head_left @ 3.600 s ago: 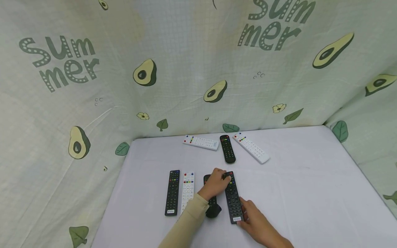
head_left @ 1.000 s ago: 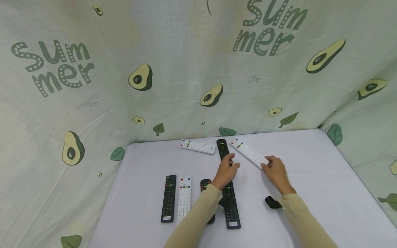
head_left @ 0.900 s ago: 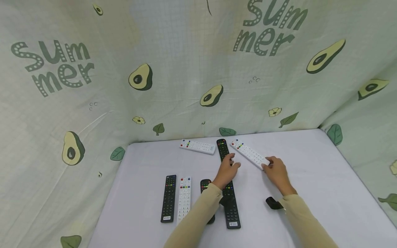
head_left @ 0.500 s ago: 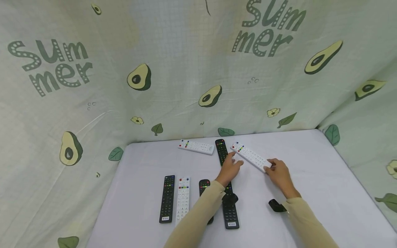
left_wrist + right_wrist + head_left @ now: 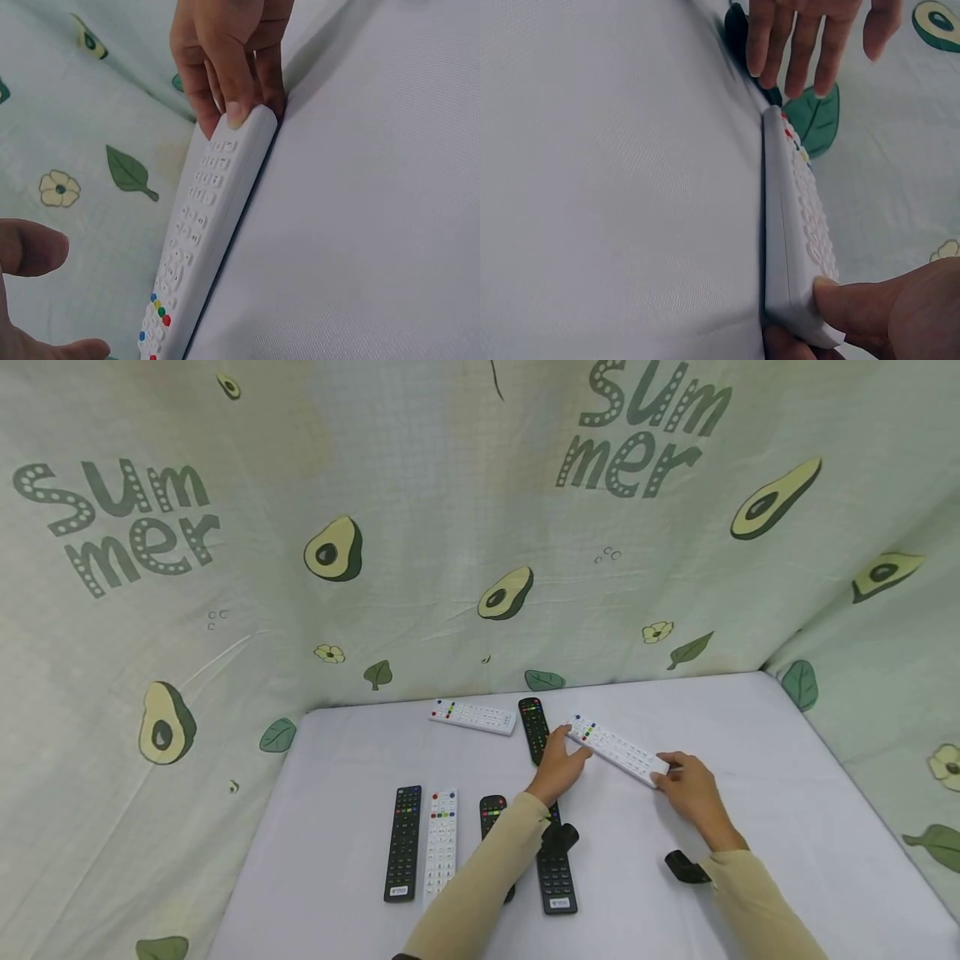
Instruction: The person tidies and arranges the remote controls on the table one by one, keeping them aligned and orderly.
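Note:
My right hand (image 5: 692,789) pinches the near right end of a white remote control (image 5: 618,752) between thumb and fingers. In the right wrist view, the white remote (image 5: 787,225) lies along the table surface with its coloured buttons at the far end. My left hand (image 5: 558,768) hovers by that far end, its thumb and fingers spread apart. The left wrist view has the left hand (image 5: 34,300) at the edge, apart from the remote. Beneath the left hand and forearm, a black remote at the back (image 5: 534,727) and another in front (image 5: 557,881) are partly covered.
Another white remote (image 5: 472,717) lies at the back left. In the front row are a black remote (image 5: 402,843), a white remote (image 5: 441,839) and a shorter black remote (image 5: 492,810) partly under the left sleeve. A patterned cloth (image 5: 420,610) hangs behind the white table (image 5: 337,760).
Earlier both hands were at the front black remote, which now lies in the row. Over the last second, the right hand has drawn the white remote slightly right and nearer; the left hand has followed slightly.

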`<act>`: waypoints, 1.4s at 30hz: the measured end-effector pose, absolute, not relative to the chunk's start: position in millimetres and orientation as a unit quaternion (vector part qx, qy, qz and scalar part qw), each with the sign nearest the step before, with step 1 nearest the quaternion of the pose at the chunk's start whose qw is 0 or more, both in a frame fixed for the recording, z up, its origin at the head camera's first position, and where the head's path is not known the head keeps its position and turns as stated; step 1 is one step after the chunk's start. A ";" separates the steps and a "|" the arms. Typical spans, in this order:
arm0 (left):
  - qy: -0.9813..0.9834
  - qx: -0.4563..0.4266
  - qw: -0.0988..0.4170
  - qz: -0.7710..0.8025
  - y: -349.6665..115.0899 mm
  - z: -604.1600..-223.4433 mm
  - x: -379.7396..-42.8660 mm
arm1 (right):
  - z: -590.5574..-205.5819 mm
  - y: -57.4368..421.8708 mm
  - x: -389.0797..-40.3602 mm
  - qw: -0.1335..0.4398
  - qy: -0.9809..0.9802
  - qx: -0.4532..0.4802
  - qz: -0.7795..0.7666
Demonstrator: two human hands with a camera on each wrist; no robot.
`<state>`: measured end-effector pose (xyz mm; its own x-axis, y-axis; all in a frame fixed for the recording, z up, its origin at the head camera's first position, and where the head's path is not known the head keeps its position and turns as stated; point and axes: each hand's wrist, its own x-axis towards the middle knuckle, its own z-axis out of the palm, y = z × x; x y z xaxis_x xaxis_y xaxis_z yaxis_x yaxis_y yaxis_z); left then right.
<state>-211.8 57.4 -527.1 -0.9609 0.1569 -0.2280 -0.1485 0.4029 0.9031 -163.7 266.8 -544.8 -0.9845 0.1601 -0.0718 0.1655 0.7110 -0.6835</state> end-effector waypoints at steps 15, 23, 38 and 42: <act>0.856 0.039 0.140 0.496 66.1 -533.7 -211.1 | -543.1 280.4 -148.8 0.012 0.923 0.092 -0.375; 0.855 0.045 0.123 0.501 64.3 -538.4 -207.9 | -548.6 282.4 -141.8 -0.007 0.916 0.100 -0.388; 0.783 0.017 -0.019 0.621 53.3 -533.9 -190.1 | -544.3 279.3 -108.2 -0.042 0.854 0.170 -0.490; 0.784 0.014 -0.037 0.619 46.7 -535.3 -188.2 | -540.2 272.4 -101.3 -0.031 0.846 0.187 -0.498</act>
